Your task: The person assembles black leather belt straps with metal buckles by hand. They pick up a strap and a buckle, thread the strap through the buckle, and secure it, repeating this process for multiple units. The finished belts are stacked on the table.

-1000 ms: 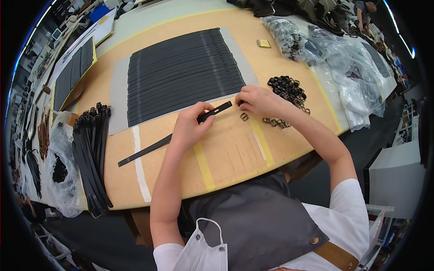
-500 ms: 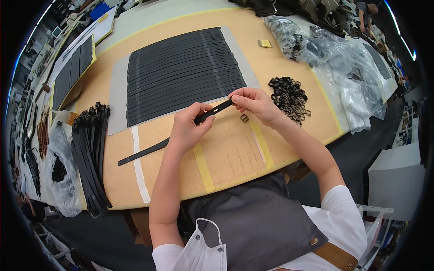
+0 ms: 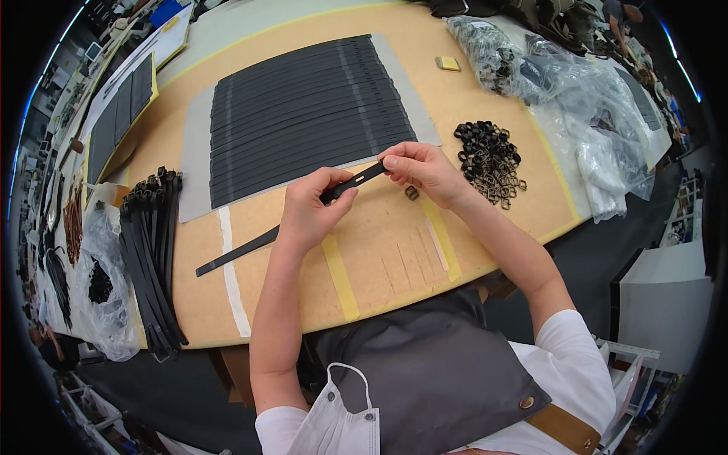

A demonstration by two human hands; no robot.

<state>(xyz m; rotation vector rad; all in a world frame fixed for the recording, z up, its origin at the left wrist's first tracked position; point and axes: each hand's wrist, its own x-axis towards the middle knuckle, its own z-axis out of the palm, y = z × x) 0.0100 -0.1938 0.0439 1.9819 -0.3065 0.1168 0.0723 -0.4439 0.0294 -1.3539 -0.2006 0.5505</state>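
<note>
A black strap (image 3: 246, 249) with a small slot near its upper end runs slantwise between my hands. My left hand (image 3: 312, 206) grips it by thumb and fingers a little below the slot. At the end of the strap, my right hand (image 3: 423, 171) pinches it; whether a buckle sits under those fingertips is hidden. Beyond my hands, rows of flat black straps (image 3: 296, 114) lie side by side on a grey board (image 3: 199, 152). One loose dark metal buckle (image 3: 412, 193) rests on the table just below my right hand.
A pile of dark buckles (image 3: 489, 159) lies to the right, near clear plastic bags (image 3: 576, 106). At the left edge, a bundle of black straps with buckles (image 3: 152, 265) hangs over the rim beside a plastic bag (image 3: 106, 280). Tape strips (image 3: 340, 277) mark the tan table (image 3: 379, 265).
The right fingers have closed further over the strap's end. Both hands have shifted very slightly, and the view has moved a little.
</note>
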